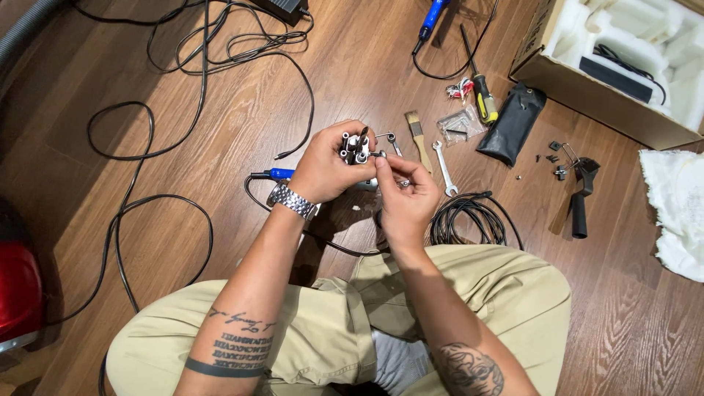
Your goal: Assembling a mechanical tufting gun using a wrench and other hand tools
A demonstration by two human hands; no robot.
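Setting: wooden floor (242, 132), seen from above; the person sits with knees apart in khaki trousers.
Left hand (323, 170): fingers curled and closed around a metal assembly (355, 147), wristwatch (292, 200) on the wrist.
Metal assembly: small cluster of dark and silvery cylindrical parts, held above the floor just in front of the knees; its posts point up and away from the person, long axis roughly upright in the frame (finer detail too small to tell).
Right hand (405, 196): thumb and forefinger pressed together, pinching a small silvery piece (378, 154) that touches the assembly's right side; other fingers curled.
Under the hands: blue-handled tool (279, 174) lying on the floor, its cord trailing off.
Near, beyond the hands: small brush (418, 136), open-ended spanner (443, 169), both lying with their long axes running away from the person.
Further right: clear plastic bag (460, 126), yellow-and-black screwdriver (482, 92), black pouch (512, 125), coiled black cable (469, 220).
Top right: cardboard box (587, 92) with white foam inside.
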